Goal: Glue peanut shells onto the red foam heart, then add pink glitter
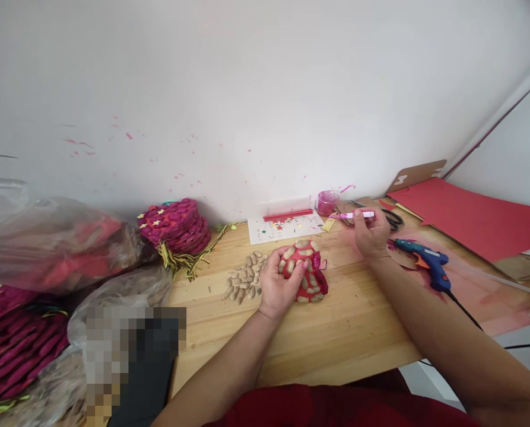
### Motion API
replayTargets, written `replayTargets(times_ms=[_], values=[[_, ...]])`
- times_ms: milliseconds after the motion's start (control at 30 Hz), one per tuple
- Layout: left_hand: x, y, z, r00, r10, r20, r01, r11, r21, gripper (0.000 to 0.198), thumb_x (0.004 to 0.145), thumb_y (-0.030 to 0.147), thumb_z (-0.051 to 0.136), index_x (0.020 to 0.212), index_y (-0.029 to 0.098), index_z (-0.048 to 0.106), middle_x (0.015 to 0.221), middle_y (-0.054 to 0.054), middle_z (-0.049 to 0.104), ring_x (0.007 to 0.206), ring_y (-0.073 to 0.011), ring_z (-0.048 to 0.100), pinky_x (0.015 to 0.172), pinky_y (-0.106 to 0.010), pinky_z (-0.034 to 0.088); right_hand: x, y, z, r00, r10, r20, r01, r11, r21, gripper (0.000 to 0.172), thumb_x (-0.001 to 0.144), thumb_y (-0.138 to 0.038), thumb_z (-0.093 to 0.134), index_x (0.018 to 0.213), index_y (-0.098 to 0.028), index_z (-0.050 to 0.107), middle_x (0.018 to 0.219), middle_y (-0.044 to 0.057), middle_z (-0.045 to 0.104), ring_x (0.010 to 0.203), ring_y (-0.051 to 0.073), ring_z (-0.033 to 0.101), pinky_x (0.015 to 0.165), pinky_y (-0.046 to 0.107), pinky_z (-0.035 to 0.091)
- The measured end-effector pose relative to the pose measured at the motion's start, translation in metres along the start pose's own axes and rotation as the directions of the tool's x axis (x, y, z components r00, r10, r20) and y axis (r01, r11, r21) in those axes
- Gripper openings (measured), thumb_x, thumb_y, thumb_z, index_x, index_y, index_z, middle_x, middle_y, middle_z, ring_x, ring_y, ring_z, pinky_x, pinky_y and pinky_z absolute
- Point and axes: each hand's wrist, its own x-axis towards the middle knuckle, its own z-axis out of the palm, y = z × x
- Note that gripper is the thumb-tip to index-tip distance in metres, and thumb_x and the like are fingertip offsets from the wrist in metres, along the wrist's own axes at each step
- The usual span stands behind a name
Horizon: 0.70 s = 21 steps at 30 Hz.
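My left hand [277,286] grips a red cutout covered in peanuts [313,287], with the thumb lying across its face. Magenta paint coats some peanuts along its right edge; the others are bare tan shells. In my right hand [370,236] is a paintbrush [365,214] with a pale, pink-stained handle, its tip pointing left. The tip hovers just beside and below the rim of a clear cup of magenta paint [327,203]. Loose peanuts [242,279] lie in a heap left of the cutout.
A blue glue gun [431,264] with a cord and black-handled scissors [393,219] lie right. Red card sheets [478,213] are beyond. A white sheet with star stickers [258,232] lies at the back. Painted peanut pieces [182,228] and plastic bags [60,237] crowd the left.
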Motion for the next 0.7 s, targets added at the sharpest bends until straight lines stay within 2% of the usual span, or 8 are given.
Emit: replayTargets(times_ms=[133, 300, 467, 567, 700], values=[[-0.002, -0.002, -0.001, 1.0, 0.019, 0.015, -0.019, 1.0, 0.002, 0.038, 0.08, 0.042, 0.079, 0.108, 0.02, 0.066, 0.098, -0.005, 0.075, 0.088, -0.0192, 0.07, 0.087, -0.031, 0.054, 0.02, -0.008, -0.003, 0.999, -0.038, 0.031, 0.042, 0.991, -0.123, 0.03, 0.086, -0.052, 0.057, 0.086, -0.022, 0.059, 0.078, 0.003, 0.066, 0.071, 0.02, 0.061, 0.07, 0.036, 0.051], [-0.001, 0.0, -0.003, 0.998, -0.055, -0.012, 0.054, 0.995, -0.087, 0.042, 0.078, 0.044, 0.081, 0.107, 0.019, 0.063, 0.097, -0.005, 0.074, 0.083, -0.017, 0.069, 0.079, -0.027, 0.055, 0.066, -0.02, 0.004, 0.978, -0.017, 0.209, 0.083, 0.947, -0.311, 0.023, 0.086, -0.043, 0.06, 0.089, -0.022, 0.067, 0.083, 0.005, 0.072, 0.078, 0.023, 0.065, 0.076, 0.036, 0.05], [0.0, 0.006, -0.002, 0.996, -0.085, -0.04, 0.081, 0.991, -0.107, 0.044, 0.075, 0.044, 0.084, 0.104, 0.018, 0.062, 0.09, -0.002, 0.073, 0.074, -0.0137, 0.067, 0.073, -0.023, 0.054, 0.1, -0.011, 0.03, 0.894, 0.067, 0.442, 0.17, 0.864, -0.474, 0.019, 0.081, -0.039, 0.068, 0.082, -0.022, 0.074, 0.083, 0.009, 0.075, 0.084, 0.027, 0.067, 0.078, 0.037, 0.049], [-0.001, 0.012, -0.001, 0.99, -0.105, -0.094, 0.098, 0.992, -0.076, 0.045, 0.072, 0.045, 0.085, 0.1, 0.018, 0.062, 0.088, -0.002, 0.073, 0.073, -0.0137, 0.067, 0.071, -0.022, 0.054, 0.108, -0.003, 0.044, 0.836, 0.125, 0.534, 0.217, 0.818, -0.532, 0.02, 0.079, -0.04, 0.071, 0.083, -0.022, 0.078, 0.088, 0.011, 0.078, 0.093, 0.03, 0.067, 0.081, 0.039, 0.049], [-0.004, 0.017, 0.0, 0.971, -0.154, -0.18, 0.153, 0.988, -0.022, 0.05, 0.068, 0.048, 0.087, 0.1, 0.018, 0.063, 0.09, -0.003, 0.074, 0.074, -0.0147, 0.069, 0.07, -0.024, 0.056, 0.115, 0.001, 0.05, 0.764, 0.172, 0.622, 0.28, 0.781, -0.559, 0.021, 0.079, -0.041, 0.073, 0.088, -0.023, 0.081, 0.095, 0.012, 0.079, 0.102, 0.034, 0.067, 0.083, 0.041, 0.049]])
